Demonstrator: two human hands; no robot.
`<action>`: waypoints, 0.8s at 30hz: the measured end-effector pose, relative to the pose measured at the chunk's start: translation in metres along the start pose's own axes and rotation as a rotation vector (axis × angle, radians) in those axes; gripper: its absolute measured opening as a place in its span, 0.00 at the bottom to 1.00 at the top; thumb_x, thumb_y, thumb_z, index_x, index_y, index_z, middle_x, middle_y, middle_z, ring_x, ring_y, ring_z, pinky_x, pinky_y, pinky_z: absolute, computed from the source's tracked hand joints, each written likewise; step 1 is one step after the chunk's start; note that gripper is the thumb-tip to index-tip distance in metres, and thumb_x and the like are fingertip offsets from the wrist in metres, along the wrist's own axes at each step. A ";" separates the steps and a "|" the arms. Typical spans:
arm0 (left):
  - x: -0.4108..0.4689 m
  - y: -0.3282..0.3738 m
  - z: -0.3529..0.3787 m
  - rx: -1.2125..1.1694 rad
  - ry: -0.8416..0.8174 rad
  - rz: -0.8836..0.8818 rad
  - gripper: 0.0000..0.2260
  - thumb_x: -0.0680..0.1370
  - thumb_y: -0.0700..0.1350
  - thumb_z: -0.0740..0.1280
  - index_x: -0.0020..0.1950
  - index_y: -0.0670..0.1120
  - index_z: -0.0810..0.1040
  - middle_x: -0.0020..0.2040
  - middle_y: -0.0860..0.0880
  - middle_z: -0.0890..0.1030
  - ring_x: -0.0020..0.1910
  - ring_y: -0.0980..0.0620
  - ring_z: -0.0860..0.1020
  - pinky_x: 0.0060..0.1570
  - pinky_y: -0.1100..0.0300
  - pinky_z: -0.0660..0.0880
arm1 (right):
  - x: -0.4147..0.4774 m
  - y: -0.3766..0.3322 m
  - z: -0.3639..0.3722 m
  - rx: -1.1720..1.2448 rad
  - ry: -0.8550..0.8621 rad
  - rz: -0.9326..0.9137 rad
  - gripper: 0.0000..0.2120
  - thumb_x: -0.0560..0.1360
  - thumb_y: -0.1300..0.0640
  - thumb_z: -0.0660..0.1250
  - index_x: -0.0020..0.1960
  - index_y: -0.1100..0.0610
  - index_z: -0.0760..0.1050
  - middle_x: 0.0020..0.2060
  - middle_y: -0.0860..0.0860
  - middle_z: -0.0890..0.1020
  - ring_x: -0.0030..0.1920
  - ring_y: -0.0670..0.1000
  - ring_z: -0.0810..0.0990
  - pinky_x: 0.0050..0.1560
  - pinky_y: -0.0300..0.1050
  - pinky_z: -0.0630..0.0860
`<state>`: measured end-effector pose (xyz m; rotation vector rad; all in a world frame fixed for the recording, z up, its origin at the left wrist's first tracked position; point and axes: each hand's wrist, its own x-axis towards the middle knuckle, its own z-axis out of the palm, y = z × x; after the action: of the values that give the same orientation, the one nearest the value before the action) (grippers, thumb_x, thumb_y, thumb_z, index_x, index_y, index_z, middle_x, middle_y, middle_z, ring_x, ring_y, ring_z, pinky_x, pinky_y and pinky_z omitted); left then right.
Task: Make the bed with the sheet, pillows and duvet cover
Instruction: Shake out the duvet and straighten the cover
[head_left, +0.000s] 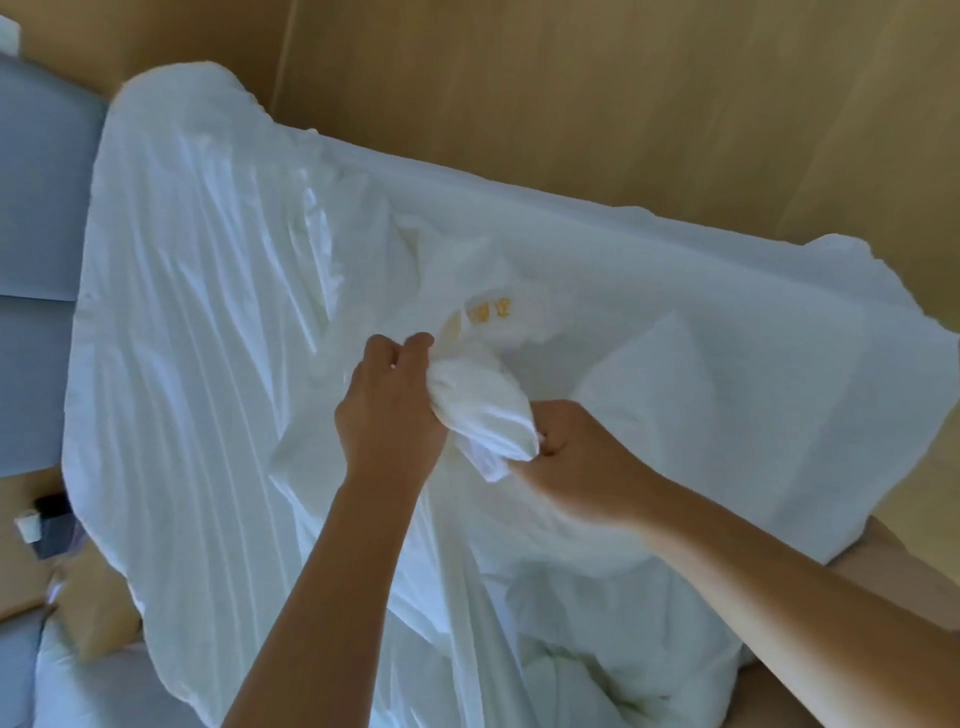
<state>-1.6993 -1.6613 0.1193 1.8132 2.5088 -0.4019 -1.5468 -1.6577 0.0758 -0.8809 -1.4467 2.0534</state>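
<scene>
A wrinkled white sheet (208, 312) covers the bed across most of the head view. Over the middle of it I hold up a bunched piece of white bedding (483, 410) with a small yellow mark near its top; I cannot tell if it is the duvet cover or a pillowcase. My left hand (389, 405) grips the upper end of the bunch. My right hand (576, 452) grips its lower end, fingers curled round the cloth. More crumpled white bedding (597, 649) lies heaped below my arms.
A grey padded headboard (36, 208) runs along the left. The wooden floor (623, 104) lies beyond the bed's far side. At the lower left sit a tan cushion (98, 608), a white pillow (88, 686) and a small dark object (49, 525).
</scene>
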 end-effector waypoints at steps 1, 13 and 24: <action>-0.001 0.002 0.004 -0.064 0.022 -0.011 0.18 0.71 0.39 0.69 0.61 0.43 0.77 0.53 0.44 0.76 0.48 0.41 0.77 0.41 0.53 0.73 | -0.001 -0.001 -0.001 0.077 -0.096 0.046 0.13 0.65 0.64 0.61 0.28 0.48 0.70 0.25 0.45 0.72 0.27 0.45 0.68 0.31 0.44 0.64; -0.012 0.000 0.006 -0.294 -0.192 0.086 0.17 0.66 0.59 0.73 0.39 0.51 0.68 0.30 0.52 0.76 0.30 0.49 0.74 0.30 0.58 0.67 | 0.032 0.027 -0.039 -0.546 0.475 0.071 0.10 0.70 0.65 0.65 0.51 0.61 0.77 0.48 0.58 0.78 0.50 0.59 0.77 0.42 0.42 0.64; 0.003 0.030 0.009 -0.627 -0.129 0.214 0.20 0.67 0.34 0.68 0.55 0.52 0.80 0.55 0.58 0.75 0.55 0.57 0.75 0.52 0.65 0.71 | 0.022 0.030 -0.043 -0.492 0.371 0.235 0.09 0.70 0.59 0.66 0.34 0.48 0.72 0.31 0.46 0.78 0.37 0.49 0.80 0.38 0.41 0.69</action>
<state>-1.6739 -1.6517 0.1040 1.6892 2.0023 0.2440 -1.5311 -1.6248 0.0317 -1.5993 -1.7176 1.5756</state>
